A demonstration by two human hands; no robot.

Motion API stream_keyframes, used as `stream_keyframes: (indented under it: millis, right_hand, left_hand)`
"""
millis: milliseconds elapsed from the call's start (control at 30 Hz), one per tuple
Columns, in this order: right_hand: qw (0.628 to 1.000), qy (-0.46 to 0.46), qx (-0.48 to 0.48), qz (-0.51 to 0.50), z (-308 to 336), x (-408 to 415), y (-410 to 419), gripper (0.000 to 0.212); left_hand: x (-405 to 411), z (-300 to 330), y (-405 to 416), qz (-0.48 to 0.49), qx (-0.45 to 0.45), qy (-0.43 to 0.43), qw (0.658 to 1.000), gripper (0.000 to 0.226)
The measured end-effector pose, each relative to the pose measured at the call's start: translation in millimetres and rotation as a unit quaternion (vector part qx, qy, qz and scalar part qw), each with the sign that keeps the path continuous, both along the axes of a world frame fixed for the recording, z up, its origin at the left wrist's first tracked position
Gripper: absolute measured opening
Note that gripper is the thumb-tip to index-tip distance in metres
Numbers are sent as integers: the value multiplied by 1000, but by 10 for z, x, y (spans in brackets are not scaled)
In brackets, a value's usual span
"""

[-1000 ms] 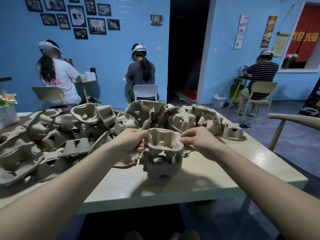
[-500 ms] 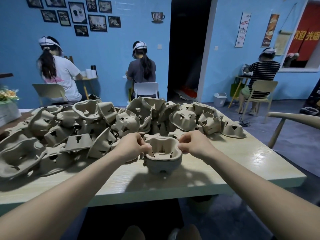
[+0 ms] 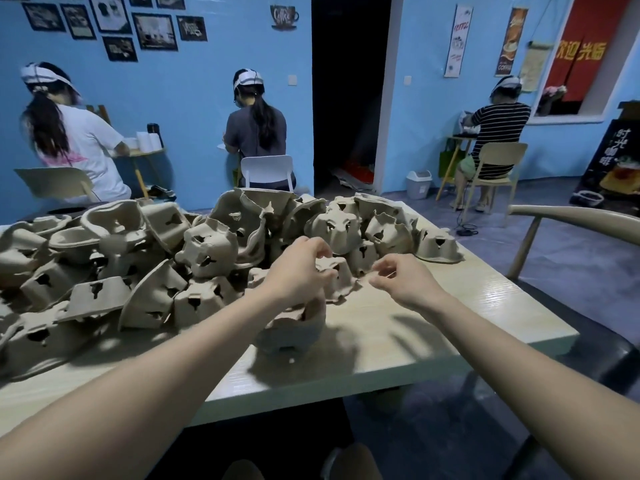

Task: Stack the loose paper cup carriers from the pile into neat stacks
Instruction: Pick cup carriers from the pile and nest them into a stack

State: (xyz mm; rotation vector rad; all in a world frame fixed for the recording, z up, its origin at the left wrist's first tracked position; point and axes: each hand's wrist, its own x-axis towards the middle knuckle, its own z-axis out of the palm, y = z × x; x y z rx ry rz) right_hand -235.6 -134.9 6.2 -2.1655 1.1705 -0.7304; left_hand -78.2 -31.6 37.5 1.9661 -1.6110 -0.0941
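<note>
reaching both hands over the stack (image 3: 291,332) toward a carrier (image 3: 334,277) at the pile (image 3: 138,265) edge; left hand (image 3: 299,271) and right hand (image 3: 401,277) fingers loosely curled, holding nothing.

Carriers heaped across the worktop, one stack at the near edge.

The pile (image 3: 145,268) fills the worktop's (image 3: 433,327) left and back; the stack (image 3: 294,330) stands before it, near the front edge. The left hand (image 3: 298,271) is above the stack, the right hand (image 3: 405,278) to its right, a carrier (image 3: 337,277) between them.
</note>
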Motion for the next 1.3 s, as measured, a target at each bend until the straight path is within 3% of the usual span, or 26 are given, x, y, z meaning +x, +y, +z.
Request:
stream_keyframes:
  millis: [500,733,1167,1300]
  right_hand:
    - [989,40,-20,-140,-328,-772,-1112,36]
    - [979,42,-47,-191,-360,-767,-1539,33]
    - [990,81,-39,-110,-419,-568,-2161,72]
    - [989,96,-53,-96,-409,-612,-2168,68]
  left_hand:
    - [-867,-601,-1301,-53,75,-8,996,43]
    - [-962,-789,-1605,-93,107,-57,988,45]
    - [-884,-828,-1759,-117,133,-95,980,57]
    - [-871,-838,-1769,-116,130,-98,980,58]
